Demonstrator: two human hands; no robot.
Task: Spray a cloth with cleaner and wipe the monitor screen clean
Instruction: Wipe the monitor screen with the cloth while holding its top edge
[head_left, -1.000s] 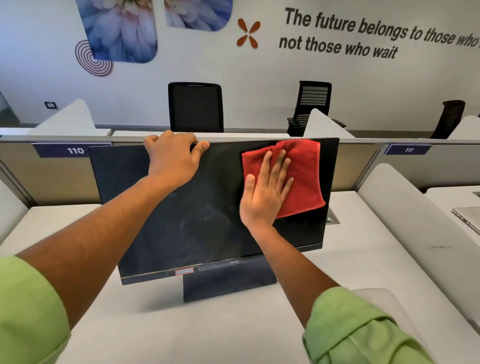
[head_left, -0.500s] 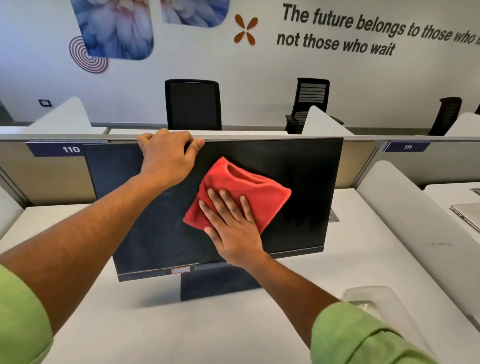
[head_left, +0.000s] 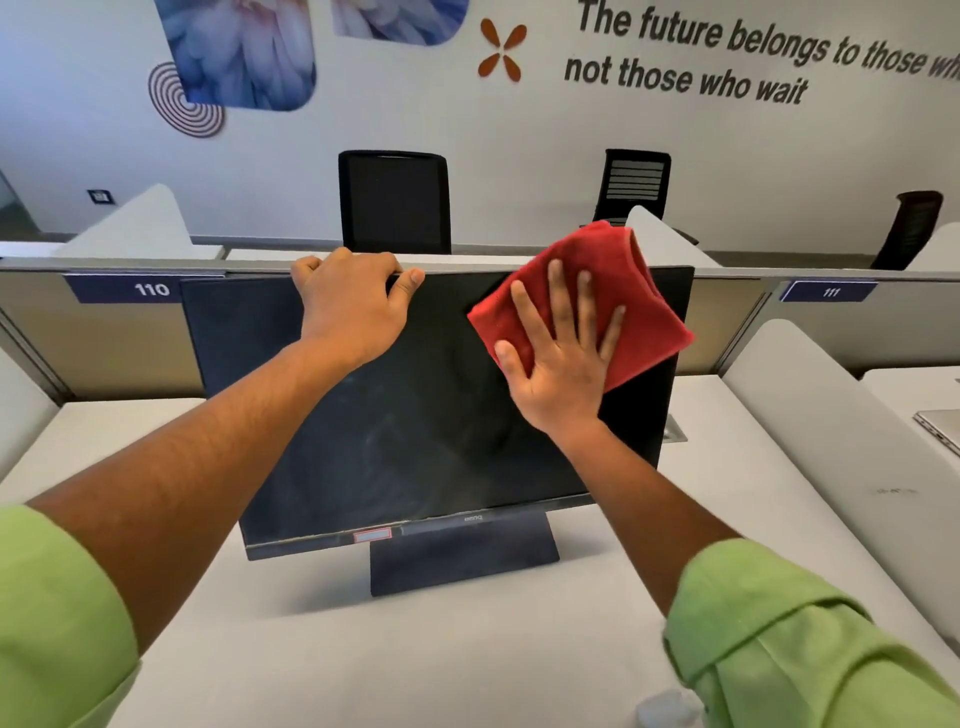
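A black monitor (head_left: 405, 415) stands on a white desk (head_left: 426, 649), its dark screen smeared with faint streaks. My left hand (head_left: 353, 306) grips the monitor's top edge, fingers curled over it. A folded red cloth (head_left: 639, 306) lies flat against the upper right part of the screen, its top sticking up past the monitor's edge. My right hand (head_left: 561, 353) presses on the cloth with straight, spread fingers. A pale, blurred object (head_left: 665, 709), perhaps the cleaner bottle, peeks out at the bottom edge by my right sleeve.
A low partition (head_left: 130, 332) labelled 110 and 111 runs behind the monitor. Black office chairs (head_left: 395, 202) stand beyond it. A curved white divider (head_left: 831, 441) borders the desk on the right, with a laptop corner (head_left: 940, 426) past it.
My right hand swept the red cloth from the screen's upper right down to the middle, then back up to the top right. My left hand kept its hold on the top edge.
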